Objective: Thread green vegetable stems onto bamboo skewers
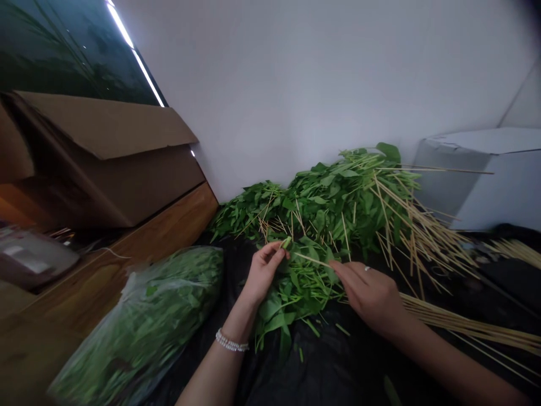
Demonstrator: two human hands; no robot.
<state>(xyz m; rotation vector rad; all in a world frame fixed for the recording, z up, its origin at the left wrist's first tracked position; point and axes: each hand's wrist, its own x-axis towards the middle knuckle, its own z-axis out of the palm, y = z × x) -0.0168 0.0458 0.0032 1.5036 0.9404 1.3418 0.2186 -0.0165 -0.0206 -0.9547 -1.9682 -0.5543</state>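
Observation:
My left hand pinches a short green stem between thumb and fingers. From the right, my right hand is closed on a thin wooden stick, whose tip points toward the stem with a small gap between them. Beneath both hands lies a pile of loose leafy greens on a black sheet. Behind it, a larger heap of greens has many wooden sticks fixed to it or poking out, mostly toward the right.
A clear plastic bag of leaves lies at the left. An open cardboard box stands beyond it on a wooden surface. More sticks lie at the right, below a white box. A pale wall rises behind.

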